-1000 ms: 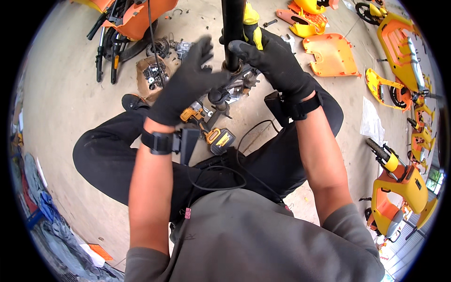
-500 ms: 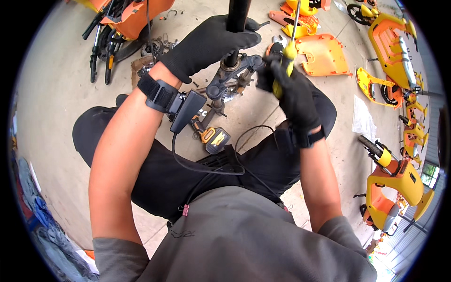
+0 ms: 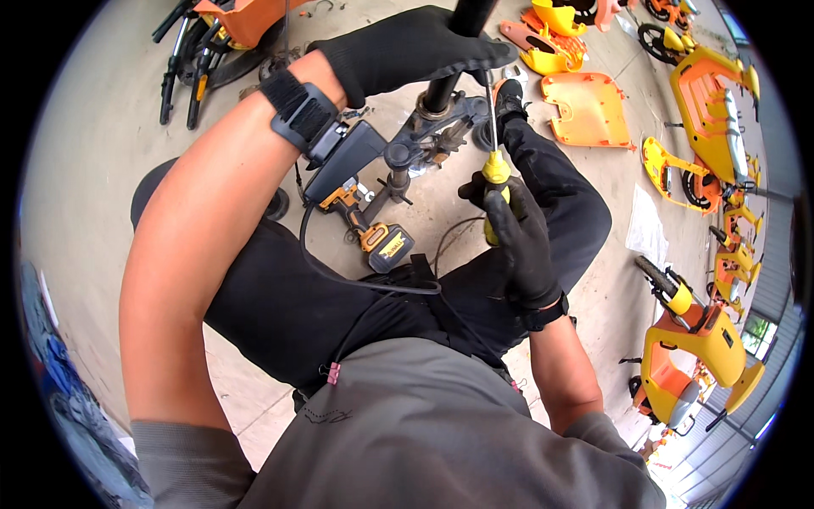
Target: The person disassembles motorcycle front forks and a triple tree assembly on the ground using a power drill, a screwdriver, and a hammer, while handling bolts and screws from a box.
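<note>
My gloved left hand [image 3: 403, 53] grips the upright black tube [image 3: 473, 15] near the top of the view, above a dark metal fork clamp assembly [image 3: 398, 155]. My gloved right hand [image 3: 521, 242] holds a yellow-handled screwdriver [image 3: 497, 170] lower and to the right, its shaft pointing up toward my left fingertips. Whether the tip touches anything there, I cannot tell. A yellow cordless power tool [image 3: 381, 242] lies between my bent legs, just below the assembly, partly under the device strapped to my left wrist.
Orange and black scooter parts [image 3: 246, 21] lie at top left. Orange and yellow panels [image 3: 585, 110] are at upper right, beside my shoe [image 3: 510, 103]. Several yellow-orange scooters [image 3: 704, 365] line the right side. Blue and grey sheeting [image 3: 64, 365] lies at far left.
My left hand has risen and moved rightward onto the tube. My right hand has come down from beside the tube, with the screwdriver held upright in it.
</note>
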The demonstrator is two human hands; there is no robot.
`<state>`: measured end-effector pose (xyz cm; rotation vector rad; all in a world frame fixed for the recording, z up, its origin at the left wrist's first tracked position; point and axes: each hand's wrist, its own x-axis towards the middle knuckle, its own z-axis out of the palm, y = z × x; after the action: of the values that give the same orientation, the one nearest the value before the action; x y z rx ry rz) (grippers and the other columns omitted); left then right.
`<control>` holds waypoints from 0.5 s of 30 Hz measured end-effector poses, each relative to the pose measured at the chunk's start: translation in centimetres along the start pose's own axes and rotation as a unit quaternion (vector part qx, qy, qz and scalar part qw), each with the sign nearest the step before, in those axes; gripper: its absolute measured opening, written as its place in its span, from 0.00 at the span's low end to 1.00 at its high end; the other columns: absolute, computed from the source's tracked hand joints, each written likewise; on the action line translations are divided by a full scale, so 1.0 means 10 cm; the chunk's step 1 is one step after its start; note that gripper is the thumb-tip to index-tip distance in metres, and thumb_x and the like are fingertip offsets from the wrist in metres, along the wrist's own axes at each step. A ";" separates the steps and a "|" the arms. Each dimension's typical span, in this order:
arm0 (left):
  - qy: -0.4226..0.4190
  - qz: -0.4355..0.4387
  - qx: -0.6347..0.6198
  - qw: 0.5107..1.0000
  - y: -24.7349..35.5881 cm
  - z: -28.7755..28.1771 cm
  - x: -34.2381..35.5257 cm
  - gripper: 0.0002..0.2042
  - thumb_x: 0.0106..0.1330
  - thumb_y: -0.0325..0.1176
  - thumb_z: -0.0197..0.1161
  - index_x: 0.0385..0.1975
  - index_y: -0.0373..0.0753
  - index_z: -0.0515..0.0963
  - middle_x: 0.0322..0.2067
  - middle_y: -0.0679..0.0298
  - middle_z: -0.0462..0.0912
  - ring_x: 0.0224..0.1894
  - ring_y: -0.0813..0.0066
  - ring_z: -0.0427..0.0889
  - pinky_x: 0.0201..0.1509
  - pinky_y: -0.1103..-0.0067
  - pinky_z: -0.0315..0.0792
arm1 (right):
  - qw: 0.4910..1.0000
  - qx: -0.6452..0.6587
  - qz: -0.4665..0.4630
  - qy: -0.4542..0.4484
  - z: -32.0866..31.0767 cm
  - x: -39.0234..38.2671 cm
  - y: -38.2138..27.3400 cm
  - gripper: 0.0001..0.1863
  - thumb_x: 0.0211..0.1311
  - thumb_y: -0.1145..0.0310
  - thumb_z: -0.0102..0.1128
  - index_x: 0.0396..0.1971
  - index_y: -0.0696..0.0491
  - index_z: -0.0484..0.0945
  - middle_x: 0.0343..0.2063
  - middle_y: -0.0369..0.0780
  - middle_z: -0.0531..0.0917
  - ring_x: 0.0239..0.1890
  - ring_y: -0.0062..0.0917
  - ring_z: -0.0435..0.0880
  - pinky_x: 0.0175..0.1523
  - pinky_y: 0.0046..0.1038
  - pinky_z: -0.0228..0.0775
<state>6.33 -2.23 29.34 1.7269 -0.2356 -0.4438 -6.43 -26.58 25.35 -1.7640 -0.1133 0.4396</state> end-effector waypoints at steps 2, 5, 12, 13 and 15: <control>0.008 0.021 0.013 1.000 -0.01 0.02 0.01 0.21 0.68 0.47 0.63 0.44 0.32 0.82 0.36 0.65 0.84 0.38 0.81 0.76 0.46 0.81 0.71 | 0.998 0.038 0.049 -0.027 0.04 0.02 0.01 0.14 0.69 0.69 0.57 0.51 0.57 0.74 0.34 0.33 0.78 0.35 0.12 0.71 0.40 0.18 0.66; -0.024 0.042 0.009 0.999 0.03 -0.06 -0.04 0.23 0.68 0.48 0.63 0.48 0.30 0.81 0.40 0.62 0.84 0.41 0.81 0.76 0.48 0.81 0.71 | 0.996 0.062 0.047 -0.032 0.09 0.03 0.09 0.14 0.69 0.70 0.56 0.52 0.56 0.73 0.40 0.33 0.80 0.37 0.14 0.72 0.46 0.19 0.66; -0.022 -0.003 -0.016 1.000 0.11 0.05 -0.03 0.23 0.68 0.47 0.63 0.49 0.30 0.80 0.39 0.63 0.83 0.41 0.81 0.75 0.47 0.81 0.71 | 0.983 0.157 0.086 -0.033 -0.02 0.07 0.23 0.15 0.74 0.64 0.52 0.51 0.58 0.70 0.38 0.39 0.81 0.42 0.20 0.79 0.47 0.23 0.72; -0.022 -0.023 -0.011 0.999 0.12 0.04 -0.04 0.22 0.68 0.46 0.63 0.48 0.31 0.81 0.38 0.64 0.83 0.40 0.81 0.75 0.46 0.81 0.71 | 0.975 0.189 0.114 -0.039 0.01 0.03 0.25 0.15 0.74 0.64 0.52 0.51 0.58 0.70 0.38 0.39 0.81 0.42 0.21 0.80 0.47 0.24 0.73; -0.017 0.040 -0.024 0.999 0.01 0.04 -0.01 0.18 0.67 0.42 0.64 0.45 0.32 0.82 0.35 0.66 0.83 0.39 0.81 0.76 0.45 0.81 0.71 | 0.952 0.251 0.170 -0.048 0.11 -0.09 0.29 0.15 0.74 0.64 0.51 0.51 0.58 0.70 0.37 0.40 0.81 0.41 0.22 0.81 0.46 0.25 0.75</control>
<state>6.05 -2.60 29.41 1.6574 -0.3134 -0.4170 -8.10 -26.57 22.57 -1.2573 0.2232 0.7336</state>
